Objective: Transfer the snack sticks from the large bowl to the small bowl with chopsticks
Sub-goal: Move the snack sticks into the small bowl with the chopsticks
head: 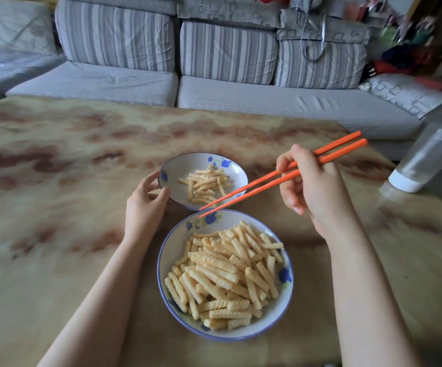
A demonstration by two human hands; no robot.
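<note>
Steadies the small bowl (185, 165) at centre frame with the left hand (145, 205), thumb and fingers curled round its left rim. Grips a pair of orange chopsticks (254, 191) in the right hand (312, 186) at centre right, fingers clamped on the upper halves, butt ends slanting toward the upper right. Carries nothing between the tips, nearly together and lying in the picture over the near rim of the small bowl and the far rim of the large bowl (169, 250). Heaped in the large bowl at lower centre, most of the ridged yellow snack sticks (227, 276); scattered in the small bowl just above it, a thinner layer of the same. Both bowls white with blue flowers and a blue edge, just beside each other on a glossy table (55, 181) mottled tan and brown. Across the top of the frame, a grey striped sofa (95, 80); at the right edge, a clear bottle (426, 157) with a white base on the table.
</note>
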